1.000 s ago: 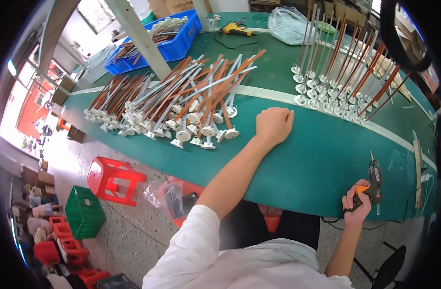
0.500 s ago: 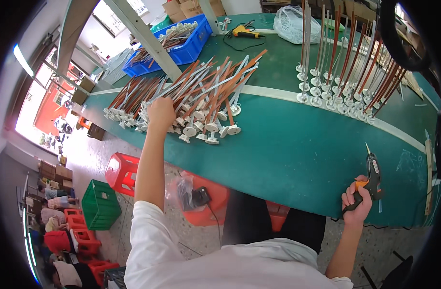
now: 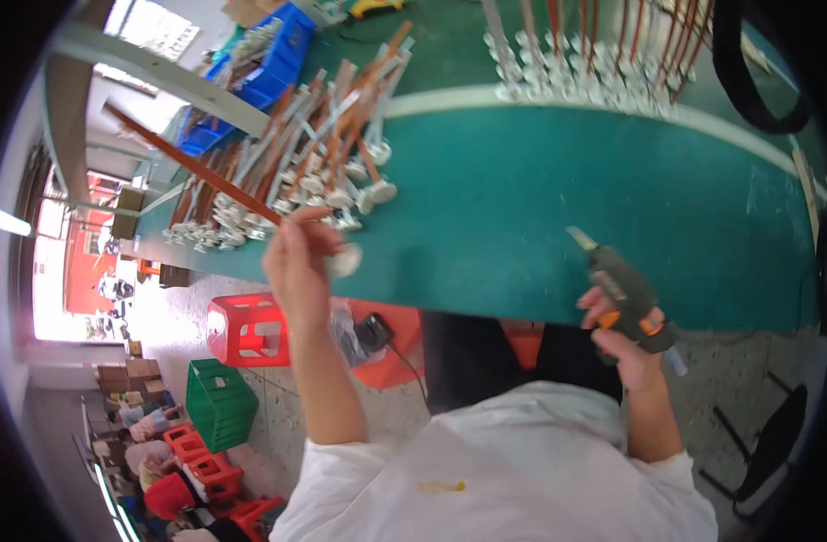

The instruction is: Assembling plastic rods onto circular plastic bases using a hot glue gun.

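Left hand: the left hand [image 3: 298,266] is raised over the near edge of the table, fingers closed around one brown rod [image 3: 201,176]
Brown rod: it runs from the fist up and to the left, slanting above the pile; a pale round disc [image 3: 345,261] sits at its lower end, just beside the thumb
Right hand: the right hand [image 3: 623,336] is wrapped around the grip of a glue gun [image 3: 623,291], below the table's near edge
Glue gun: dark body with an orange trigger, nozzle pointing up and left over the green surface, well apart from the rod
Pile: a heap of rods [image 3: 314,154] with disc ends lies on the table just beyond the left hand, brown and silver mixed
Standing rods: a row of upright rods [image 3: 594,63] stands on discs at the far side, beyond the right hand
Table: green table [image 3: 540,208] with a pale stripe
Blue bin: a blue bin [image 3: 260,77] sits at the far left corner
Floor: a red stool [image 3: 251,330] and a green crate [image 3: 219,402] stand beneath the left arm
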Demonstrator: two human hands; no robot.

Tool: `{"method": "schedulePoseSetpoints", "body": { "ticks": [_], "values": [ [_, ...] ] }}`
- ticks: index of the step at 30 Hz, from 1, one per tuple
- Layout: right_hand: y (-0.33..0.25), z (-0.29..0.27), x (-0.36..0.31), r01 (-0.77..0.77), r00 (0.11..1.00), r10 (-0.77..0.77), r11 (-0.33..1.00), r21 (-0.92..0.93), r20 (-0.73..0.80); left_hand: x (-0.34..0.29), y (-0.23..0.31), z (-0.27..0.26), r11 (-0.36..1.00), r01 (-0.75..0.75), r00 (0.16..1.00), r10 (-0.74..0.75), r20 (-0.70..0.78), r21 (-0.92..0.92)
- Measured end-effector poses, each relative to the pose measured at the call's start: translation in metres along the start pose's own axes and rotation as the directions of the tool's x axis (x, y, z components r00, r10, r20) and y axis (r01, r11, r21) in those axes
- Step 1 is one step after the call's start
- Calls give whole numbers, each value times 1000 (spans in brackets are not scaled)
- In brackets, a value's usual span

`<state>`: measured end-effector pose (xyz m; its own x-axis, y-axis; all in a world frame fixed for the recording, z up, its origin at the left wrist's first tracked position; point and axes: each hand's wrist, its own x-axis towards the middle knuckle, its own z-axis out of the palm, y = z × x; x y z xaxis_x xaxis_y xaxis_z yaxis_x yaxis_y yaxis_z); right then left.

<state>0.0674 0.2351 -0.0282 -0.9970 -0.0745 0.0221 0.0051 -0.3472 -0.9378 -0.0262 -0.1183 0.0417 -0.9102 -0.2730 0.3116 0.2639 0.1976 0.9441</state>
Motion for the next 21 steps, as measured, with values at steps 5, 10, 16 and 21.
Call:
{"method": "schedulePoseSetpoints", "body": {
  "ticks": [5, 10, 16, 21],
  "values": [
    [20, 31, -36, 14, 966, 44, 975, -223, 255, -65, -19, 72, 991, -74, 986, 57, 156, 107],
    [32, 34, -41, 116, 978, -54, 945, -307, 203, -86, -12, 83, 957, 17, 989, -59, 137, 289],
    [52, 47, -32, 202, 978, -201, 875, -440, 51, -82, -9, 95, 903, -110, 974, 15, 225, 416],
    [60, 50, -25, 247, 963, -269, 855, -456, 18, -77, -8, 99, 853, -253, 946, 119, 300, 457]
  ]
}}
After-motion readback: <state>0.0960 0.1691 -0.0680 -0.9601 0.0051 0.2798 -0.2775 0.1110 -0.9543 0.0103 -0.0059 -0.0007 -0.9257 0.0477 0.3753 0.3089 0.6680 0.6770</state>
